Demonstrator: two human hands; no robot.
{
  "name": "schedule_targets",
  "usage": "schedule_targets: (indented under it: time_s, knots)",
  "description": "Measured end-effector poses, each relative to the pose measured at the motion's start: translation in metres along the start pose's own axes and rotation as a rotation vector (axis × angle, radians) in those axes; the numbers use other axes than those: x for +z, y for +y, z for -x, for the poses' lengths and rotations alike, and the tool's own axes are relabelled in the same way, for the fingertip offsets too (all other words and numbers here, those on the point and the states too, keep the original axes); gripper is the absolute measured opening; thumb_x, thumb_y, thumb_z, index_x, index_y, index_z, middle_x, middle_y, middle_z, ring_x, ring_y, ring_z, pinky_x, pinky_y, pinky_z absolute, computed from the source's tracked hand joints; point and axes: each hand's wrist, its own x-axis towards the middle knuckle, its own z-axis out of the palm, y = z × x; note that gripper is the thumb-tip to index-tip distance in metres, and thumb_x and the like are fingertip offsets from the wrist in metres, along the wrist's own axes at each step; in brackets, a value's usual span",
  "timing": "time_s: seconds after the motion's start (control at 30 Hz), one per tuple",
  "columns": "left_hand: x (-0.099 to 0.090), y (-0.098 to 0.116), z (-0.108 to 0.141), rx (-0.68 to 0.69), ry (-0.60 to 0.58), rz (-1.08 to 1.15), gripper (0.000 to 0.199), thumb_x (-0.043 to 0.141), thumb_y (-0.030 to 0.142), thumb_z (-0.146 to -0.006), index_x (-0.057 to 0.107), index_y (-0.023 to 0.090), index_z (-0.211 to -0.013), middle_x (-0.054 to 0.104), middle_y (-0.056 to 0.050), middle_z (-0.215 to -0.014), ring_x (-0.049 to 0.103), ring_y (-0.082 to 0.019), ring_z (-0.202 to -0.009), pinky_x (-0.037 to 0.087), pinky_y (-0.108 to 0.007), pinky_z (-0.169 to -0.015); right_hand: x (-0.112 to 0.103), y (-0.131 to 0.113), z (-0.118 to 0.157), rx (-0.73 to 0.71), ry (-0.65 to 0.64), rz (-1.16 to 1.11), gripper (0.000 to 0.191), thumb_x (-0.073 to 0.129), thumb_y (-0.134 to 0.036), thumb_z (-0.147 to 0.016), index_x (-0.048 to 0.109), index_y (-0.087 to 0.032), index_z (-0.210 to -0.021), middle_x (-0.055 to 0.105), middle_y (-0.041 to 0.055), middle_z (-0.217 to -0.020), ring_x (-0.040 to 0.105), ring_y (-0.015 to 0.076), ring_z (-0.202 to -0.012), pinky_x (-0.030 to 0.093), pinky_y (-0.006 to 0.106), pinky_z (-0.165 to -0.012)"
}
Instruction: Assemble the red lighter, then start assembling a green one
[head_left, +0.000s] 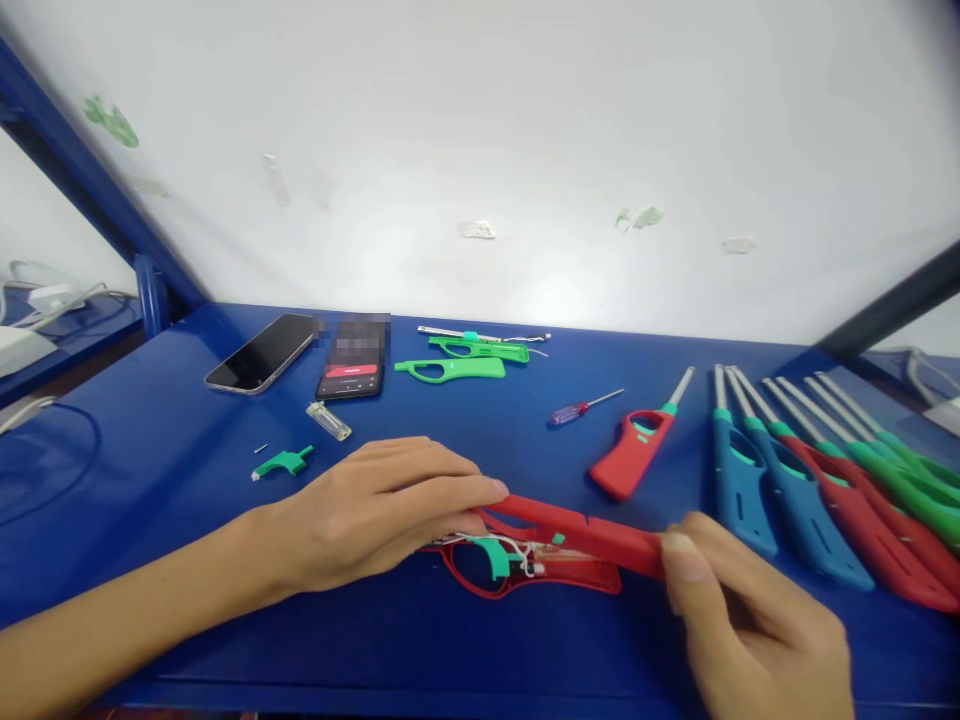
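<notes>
A red lighter casing half [600,537] is tilted up along its upper edge above the other red half [585,572], which lies on the blue table with white wires, a green trigger [495,558] and small inner parts showing. My left hand [382,500] has its fingers pressed together around the left end of both halves. At the right end of the upper half, my right hand [742,610] pinches the casing between thumb and fingers. The parts under my left fingers are hidden.
Behind are two phones [262,352], green casing halves [465,369], a clear fuel tank [328,421] and a loose green trigger [285,461]. A screwdriver [574,412] and a red lighter [634,450] lie right of centre. Several blue, red and green lighters [742,480] line the right side.
</notes>
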Motion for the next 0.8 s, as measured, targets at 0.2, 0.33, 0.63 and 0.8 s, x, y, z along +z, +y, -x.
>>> schedule_targets:
  time_s: [0.2,0.33,0.63,0.8]
  knots:
    - [-0.001,-0.005,0.003,0.046,-0.1,-0.067,0.047,0.044,0.009,-0.11,0.047,0.02,-0.155,0.081,-0.011,-0.119,0.078,-0.019,-0.104,0.062,-0.03,-0.088,-0.004,0.007,-0.002,0.038,-0.009,0.002,0.059,0.058,-0.052,-0.104,0.045,-0.023,-0.054,0.042,-0.0021,-0.054,0.042,0.012,-0.046,0.035,0.027,-0.042]
    - [0.0,-0.01,0.004,0.063,-0.123,-0.085,0.052,0.039,0.009,-0.111,0.036,0.018,-0.163,0.08,-0.012,-0.124,0.079,-0.02,-0.108,0.06,-0.032,-0.088,-0.004,0.011,-0.005,0.066,-0.047,-0.072,0.035,0.063,-0.049,-0.101,0.067,-0.028,-0.074,0.05,-0.0045,-0.053,0.05,0.0123,-0.045,0.041,0.022,-0.041]
    - [-0.002,-0.018,0.004,-0.013,-0.106,-0.104,0.061,0.048,0.001,-0.105,0.04,0.023,-0.161,0.081,-0.008,-0.122,0.079,-0.019,-0.102,0.06,-0.032,-0.081,0.008,0.017,0.001,0.06,-0.055,-0.138,0.048,0.082,-0.048,-0.087,0.067,-0.035,-0.131,0.068,-0.0037,-0.08,0.069,0.0153,-0.063,0.062,0.022,-0.061]
    - [0.0,-0.025,0.008,-0.036,-0.119,-0.061,0.057,0.05,0.005,-0.106,0.043,0.021,-0.16,0.081,-0.009,-0.123,0.078,-0.02,-0.103,0.061,-0.033,-0.082,0.009,0.02,0.003,0.017,-0.038,0.018,0.036,0.08,-0.046,-0.089,0.075,-0.035,-0.123,0.078,-0.0005,-0.096,0.07,0.0162,-0.064,0.058,0.025,-0.054]
